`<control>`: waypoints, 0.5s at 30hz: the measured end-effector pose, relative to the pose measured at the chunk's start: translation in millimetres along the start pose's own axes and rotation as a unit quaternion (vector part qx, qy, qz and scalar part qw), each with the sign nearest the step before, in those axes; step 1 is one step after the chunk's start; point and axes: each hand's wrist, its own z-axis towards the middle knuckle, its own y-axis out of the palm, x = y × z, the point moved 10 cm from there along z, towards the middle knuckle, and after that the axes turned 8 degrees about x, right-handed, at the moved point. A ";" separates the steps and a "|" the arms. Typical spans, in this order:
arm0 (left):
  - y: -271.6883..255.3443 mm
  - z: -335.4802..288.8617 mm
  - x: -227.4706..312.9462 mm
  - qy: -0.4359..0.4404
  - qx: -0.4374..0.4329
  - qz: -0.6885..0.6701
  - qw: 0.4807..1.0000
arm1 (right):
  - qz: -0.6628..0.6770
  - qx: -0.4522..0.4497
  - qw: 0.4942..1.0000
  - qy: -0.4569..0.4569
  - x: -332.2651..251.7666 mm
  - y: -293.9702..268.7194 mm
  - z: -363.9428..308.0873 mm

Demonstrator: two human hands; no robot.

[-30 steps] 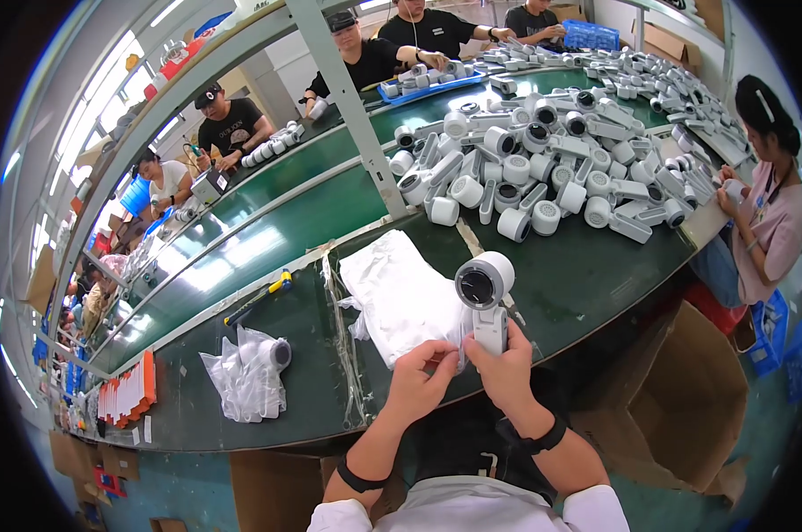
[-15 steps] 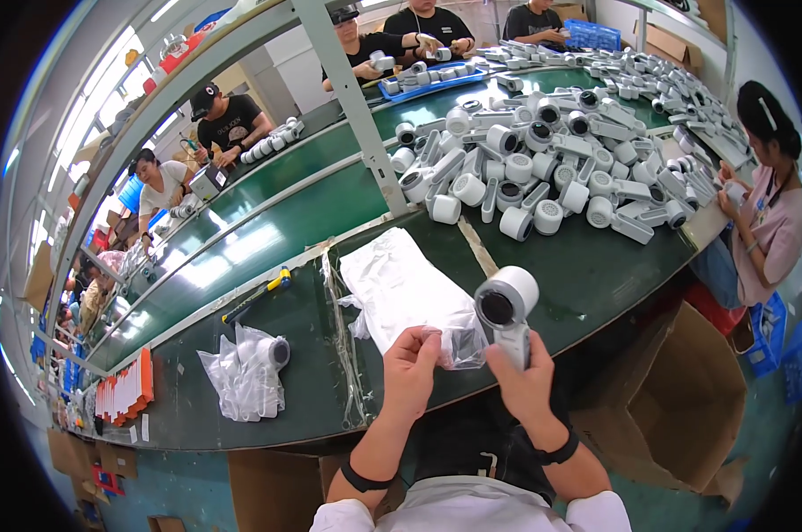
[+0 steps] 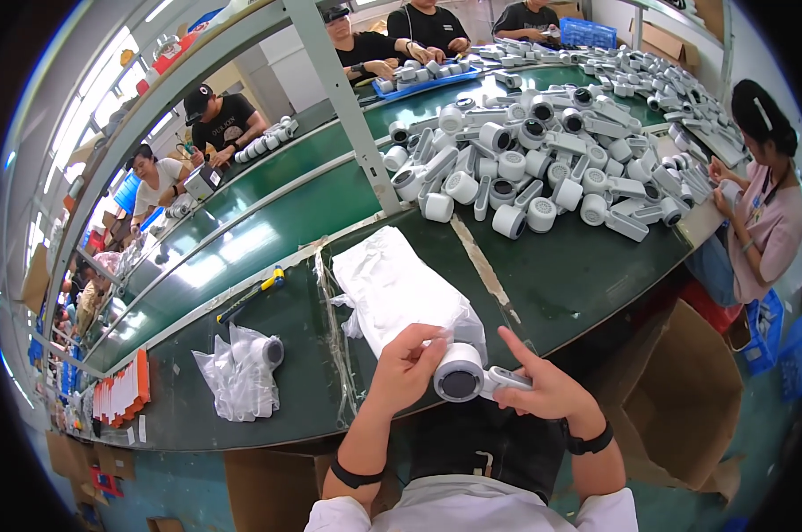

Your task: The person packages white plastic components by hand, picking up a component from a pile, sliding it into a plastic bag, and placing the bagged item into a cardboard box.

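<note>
Right hand (image 3: pixel 552 392) grips the grey handle (image 3: pixel 507 379) of a white, round-headed plastic device (image 3: pixel 460 381), index outstretched, so a loose hold could drop it; left hand (image 3: pixel 405 371) beside its head, fingertips pinched, catch unclear, thin white plastic bags (image 3: pixel 397 288) just beyond them

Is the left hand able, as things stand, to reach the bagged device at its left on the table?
Probably yes: between the left hand and the bagged device I see only green tabletop and a worn strip, nothing tall.

The bag stack (image 3: pixel 401 282) lies between the bagged device (image 3: pixel 243 374) and the device pile (image 3: pixel 512 166).
</note>
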 end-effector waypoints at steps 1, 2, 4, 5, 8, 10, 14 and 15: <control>-1.1 0.1 8.2 0.046 -0.009 0.046 0.998 | 0.015 -0.010 1.000 -0.017 0.4 1.8 3.6; -1.3 -0.8 16.7 0.092 -0.018 0.092 0.991 | 0.015 -0.010 1.000 -0.018 1.0 2.5 6.0; -6.7 -1.7 22.7 0.102 -0.021 0.119 0.987 | 0.053 -0.023 0.998 -0.002 1.2 8.3 10.9; -6.9 -2.5 25.4 0.111 -0.024 0.145 0.983 | 0.053 -0.024 0.998 -0.002 1.7 11.0 12.1; -6.6 -7.6 31.1 0.113 0.004 0.166 0.980 | 0.077 0.055 0.996 -0.003 5.5 7.5 13.2; -1.4 -10.5 44.0 0.182 0.025 0.219 0.958 | -0.019 0.131 0.990 -0.052 2.4 2.6 14.2; 22.6 -25.8 60.4 0.275 0.046 0.326 0.903 | -0.110 0.220 0.963 -0.110 -7.0 5.0 11.8; 31.1 -31.6 57.1 0.314 0.035 0.333 0.888 | -0.096 0.246 0.960 -0.095 -5.3 3.5 12.5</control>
